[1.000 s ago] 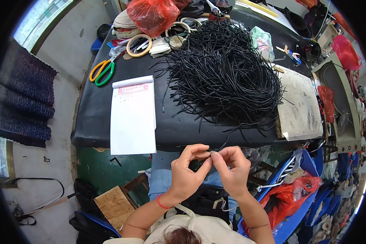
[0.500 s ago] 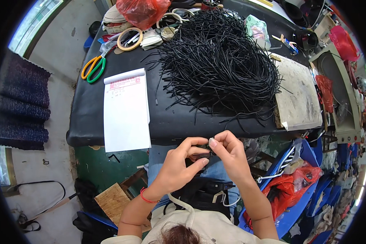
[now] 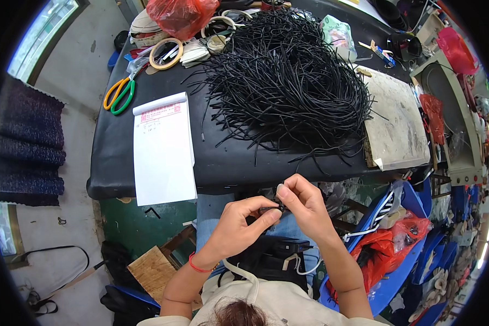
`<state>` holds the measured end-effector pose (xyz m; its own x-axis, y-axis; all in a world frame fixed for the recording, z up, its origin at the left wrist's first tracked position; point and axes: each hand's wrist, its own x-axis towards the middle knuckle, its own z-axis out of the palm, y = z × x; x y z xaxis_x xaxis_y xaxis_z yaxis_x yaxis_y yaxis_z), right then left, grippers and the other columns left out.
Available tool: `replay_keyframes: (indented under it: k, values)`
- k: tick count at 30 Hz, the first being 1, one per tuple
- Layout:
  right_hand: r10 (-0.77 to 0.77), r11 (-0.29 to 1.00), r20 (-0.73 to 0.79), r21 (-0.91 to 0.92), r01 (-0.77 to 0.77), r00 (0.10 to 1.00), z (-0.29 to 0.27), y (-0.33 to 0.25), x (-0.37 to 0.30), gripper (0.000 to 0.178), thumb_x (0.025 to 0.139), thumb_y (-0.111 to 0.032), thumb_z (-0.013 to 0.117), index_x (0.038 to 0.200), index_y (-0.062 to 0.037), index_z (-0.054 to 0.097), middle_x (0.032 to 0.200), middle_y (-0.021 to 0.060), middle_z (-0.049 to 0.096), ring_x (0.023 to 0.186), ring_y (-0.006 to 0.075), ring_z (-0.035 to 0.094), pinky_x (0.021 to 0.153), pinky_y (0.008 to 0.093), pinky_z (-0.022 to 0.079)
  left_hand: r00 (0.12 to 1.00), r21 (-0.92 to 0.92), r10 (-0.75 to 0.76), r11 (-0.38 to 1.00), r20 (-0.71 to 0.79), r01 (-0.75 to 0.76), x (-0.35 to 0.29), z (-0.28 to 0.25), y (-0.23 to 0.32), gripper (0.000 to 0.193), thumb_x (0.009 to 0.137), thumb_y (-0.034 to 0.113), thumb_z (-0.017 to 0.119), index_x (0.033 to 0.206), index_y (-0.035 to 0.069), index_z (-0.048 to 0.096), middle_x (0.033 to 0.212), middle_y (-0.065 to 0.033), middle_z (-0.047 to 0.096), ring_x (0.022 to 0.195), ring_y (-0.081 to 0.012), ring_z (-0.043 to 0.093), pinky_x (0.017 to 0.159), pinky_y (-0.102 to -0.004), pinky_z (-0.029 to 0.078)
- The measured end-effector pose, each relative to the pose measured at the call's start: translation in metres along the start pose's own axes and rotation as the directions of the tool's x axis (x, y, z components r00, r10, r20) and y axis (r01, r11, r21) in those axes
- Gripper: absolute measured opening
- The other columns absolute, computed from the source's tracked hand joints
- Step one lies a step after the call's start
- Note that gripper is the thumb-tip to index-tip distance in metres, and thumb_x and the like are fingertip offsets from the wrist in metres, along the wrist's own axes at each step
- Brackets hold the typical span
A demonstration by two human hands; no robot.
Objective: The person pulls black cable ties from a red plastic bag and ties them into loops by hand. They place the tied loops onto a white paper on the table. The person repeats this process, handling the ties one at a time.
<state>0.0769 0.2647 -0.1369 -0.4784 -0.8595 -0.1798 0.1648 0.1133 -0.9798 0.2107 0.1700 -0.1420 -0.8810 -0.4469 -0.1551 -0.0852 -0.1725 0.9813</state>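
The person's two hands meet just below the near edge of the black table (image 3: 114, 168), above the lap. The left hand (image 3: 239, 228) and the right hand (image 3: 304, 204) are both pinched shut on one short black cord piece (image 3: 270, 208). The fingertips of both hands touch each other around it. Only a tiny bit of the cord piece shows between the fingers. That bit seems to lie sideways, from the left hand to the right hand, a little tilted. Which end is which cannot be told, because the fingers cover most of it.

The left wrist has a thin red band (image 3: 198, 266) on it.

On the table, well apart from the hands, sits a big pile of black cords (image 3: 282, 81). The cords point every way, and some loose ends hang toward the near edge of the table. To the left of the pile lies a white paper pad (image 3: 163, 155). Its long side runs away from the person, and its near end sticks out past the table edge. Farther left and back lie scissors with orange and green handles (image 3: 118, 95). A ring of tape (image 3: 165, 53) and a red plastic bag (image 3: 182, 16) sit at the back. To the right of the pile lies a flat, worn board (image 3: 399, 125).
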Motion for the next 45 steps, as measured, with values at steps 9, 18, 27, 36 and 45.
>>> replay_keyframes:
  k: [9, 18, 27, 36, 45]
  values:
    - [-0.08, 0.982, -0.235, -0.184, 0.037, 0.969, 0.0, 0.004, -0.006, 0.02, 0.09, -0.015, 0.057, 0.076, -0.0023, 0.051, 0.059, -0.0024, 0.046, 0.054, 0.0026, 0.039, 0.048, 0.0207, 0.034, 0.997, -0.014, -0.061, 0.998, -0.049, 0.06, -0.003, 0.011, 0.003, 0.016, 0.087, 0.012, 0.059, 0.092, -0.003, 0.06, 0.069, -0.0054, 0.059, 0.061, -0.0094, 0.053, 0.056, -0.024, 0.042]
    - [-0.154, 0.966, -0.267, -0.243, 0.088, 0.951, 0.0, 0.002, -0.006, 0.016, 0.088, -0.011, 0.059, 0.078, 0.0001, 0.054, 0.065, -0.0006, 0.053, 0.06, 0.0032, 0.048, 0.052, 0.0215, 0.04, 0.987, -0.003, 0.055, 0.998, -0.149, -0.056, -0.015, 0.023, -0.013, 0.016, 0.089, 0.01, 0.056, 0.096, -0.003, 0.06, 0.077, -0.0073, 0.061, 0.066, -0.0103, 0.055, 0.059, -0.0236, 0.046]
    - [-0.029, 0.995, -0.063, -0.096, 0.023, 0.998, -0.006, 0.002, -0.007, 0.018, 0.087, -0.015, 0.062, 0.079, 0.0013, 0.061, 0.071, 0.0003, 0.056, 0.062, 0.0041, 0.051, 0.055, 0.0192, 0.038, 1.0, -0.15, 0.011, 0.989, -0.023, -0.014, -0.003, 0.007, -0.009, 0.019, 0.091, 0.015, 0.056, 0.097, -0.003, 0.061, 0.076, -0.0031, 0.06, 0.067, -0.0075, 0.055, 0.062, -0.0217, 0.046]
    - [-0.028, 0.999, -0.144, -0.043, 0.022, 0.989, -0.01, 0.009, 0.002, 0.03, 0.086, -0.019, 0.063, 0.064, -0.0013, 0.056, 0.062, -0.0016, 0.049, 0.056, 0.0021, 0.038, 0.049, 0.0208, 0.029, 0.981, 0.264, 0.171, 0.954, -0.091, -0.142, -0.006, 0.014, -0.011, 0.022, 0.089, 0.011, 0.059, 0.105, -0.003, 0.06, 0.08, -0.0056, 0.062, 0.069, -0.0079, 0.056, 0.063, -0.0199, 0.046]
    - [-0.079, 0.946, -0.315, 0.275, 0.17, 0.946, 0.03, -0.011, 0.009, 0.025, 0.093, -0.022, 0.056, 0.074, -0.0054, 0.054, 0.067, -0.0055, 0.049, 0.06, 0.0006, 0.037, 0.052, 0.0177, 0.03, 0.889, -0.378, 0.188, 0.854, -0.417, -0.358, 0.025, 0.031, 0.003, 0.032, 0.084, 0.007, 0.065, 0.112, -0.002, 0.054, 0.108, -0.0061, 0.058, 0.092, -0.0086, 0.057, 0.079, -0.0205, 0.047]
